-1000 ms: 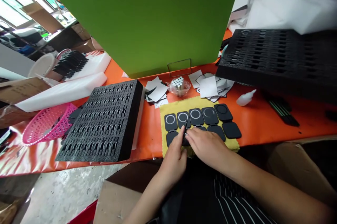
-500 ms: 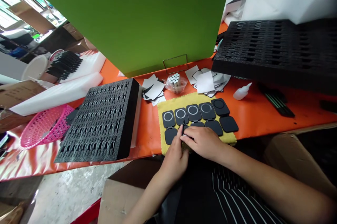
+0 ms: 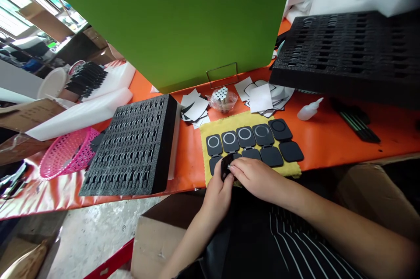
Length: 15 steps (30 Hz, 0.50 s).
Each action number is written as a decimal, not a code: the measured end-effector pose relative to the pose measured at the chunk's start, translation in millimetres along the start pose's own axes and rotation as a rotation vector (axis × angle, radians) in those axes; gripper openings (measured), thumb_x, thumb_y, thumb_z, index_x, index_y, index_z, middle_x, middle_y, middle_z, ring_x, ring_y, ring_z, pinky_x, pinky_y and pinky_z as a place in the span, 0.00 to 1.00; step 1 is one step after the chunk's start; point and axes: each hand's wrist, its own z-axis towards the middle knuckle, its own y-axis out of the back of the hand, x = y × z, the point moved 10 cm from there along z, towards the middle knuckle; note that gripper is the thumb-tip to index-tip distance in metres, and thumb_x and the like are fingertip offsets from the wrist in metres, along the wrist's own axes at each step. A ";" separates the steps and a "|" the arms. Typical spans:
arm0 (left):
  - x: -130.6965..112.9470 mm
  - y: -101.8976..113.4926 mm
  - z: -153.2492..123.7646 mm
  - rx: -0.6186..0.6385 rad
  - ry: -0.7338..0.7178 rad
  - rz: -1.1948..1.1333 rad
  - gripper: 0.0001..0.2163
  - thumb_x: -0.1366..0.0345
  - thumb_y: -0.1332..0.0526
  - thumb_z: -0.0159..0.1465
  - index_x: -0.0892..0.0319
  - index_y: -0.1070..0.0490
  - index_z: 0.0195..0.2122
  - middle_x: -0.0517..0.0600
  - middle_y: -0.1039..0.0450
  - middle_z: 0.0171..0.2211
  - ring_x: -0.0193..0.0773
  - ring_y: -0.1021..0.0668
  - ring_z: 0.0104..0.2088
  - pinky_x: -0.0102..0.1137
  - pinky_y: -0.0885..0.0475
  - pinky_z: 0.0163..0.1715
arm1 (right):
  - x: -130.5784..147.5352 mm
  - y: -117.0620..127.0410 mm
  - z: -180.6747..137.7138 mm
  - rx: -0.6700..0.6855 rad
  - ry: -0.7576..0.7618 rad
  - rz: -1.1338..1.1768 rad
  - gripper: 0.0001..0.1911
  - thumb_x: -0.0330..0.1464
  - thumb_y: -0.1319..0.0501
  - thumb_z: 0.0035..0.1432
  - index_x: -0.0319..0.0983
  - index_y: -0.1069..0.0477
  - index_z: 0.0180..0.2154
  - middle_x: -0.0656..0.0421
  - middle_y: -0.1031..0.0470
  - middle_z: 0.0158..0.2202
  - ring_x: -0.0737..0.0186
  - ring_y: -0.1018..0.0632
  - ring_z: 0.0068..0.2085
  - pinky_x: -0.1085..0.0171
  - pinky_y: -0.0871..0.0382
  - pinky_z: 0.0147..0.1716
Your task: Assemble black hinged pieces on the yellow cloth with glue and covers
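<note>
My left hand (image 3: 217,192) is closed around a small flat black piece (image 3: 226,166), which stands tilted between thumb and fingers. The fingers of my right hand (image 3: 254,176) are pinched together at the right edge of this piece. Behind my hands, several black two-part folding charging pads lie opened out in a row on a yellow cloth (image 3: 207,130). Pale rings mark most of their upper halves, as on the leftmost charging pad (image 3: 214,142); the rightmost charging pad (image 3: 280,129) has a dark ring. My hands partly cover the lower halves of the nearer pads.
A black foam tray (image 3: 164,139) with slotted rows stands left, beside a pink basket (image 3: 67,156). Another foam tray (image 3: 328,80) is at right. Paper pieces (image 3: 198,108), bagged metal cylinders (image 3: 222,99) and a white squeeze bottle (image 3: 308,111) lie behind. A green panel (image 3: 197,21) rises at the back.
The black piece in my hands has turned from edge-on so more of its flat face shows. The whole view has shifted slightly.
</note>
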 end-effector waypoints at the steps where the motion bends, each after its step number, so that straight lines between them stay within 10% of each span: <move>1: -6.1 -0.6 -1.2 0.006 -0.037 0.081 0.18 0.66 0.49 0.61 0.56 0.43 0.54 0.51 0.36 0.51 0.40 0.33 0.51 0.35 0.39 0.52 | 1.2 -0.7 -1.1 -0.003 -0.003 -0.058 0.15 0.33 0.57 0.62 0.38 0.33 0.31 0.57 0.30 0.32 0.64 0.29 0.35 0.66 0.39 0.35; 9: -6.6 -12.3 -8.0 0.154 -0.145 0.604 0.26 0.69 0.52 0.60 0.59 0.56 0.61 0.57 0.43 0.56 0.45 0.35 0.53 0.39 0.37 0.49 | 1.0 -9.2 -11.2 0.038 -0.019 -0.181 0.15 0.40 0.53 0.59 0.37 0.34 0.36 0.55 0.31 0.33 0.61 0.29 0.34 0.64 0.40 0.34; 15: -5.9 -12.8 -7.2 0.164 -0.100 0.499 0.22 0.66 0.53 0.62 0.59 0.50 0.59 0.57 0.38 0.53 0.45 0.32 0.50 0.40 0.35 0.47 | -3.3 -9.7 -8.3 -0.007 -0.028 -0.053 0.16 0.41 0.52 0.59 0.38 0.35 0.29 0.58 0.30 0.30 0.64 0.30 0.31 0.66 0.43 0.29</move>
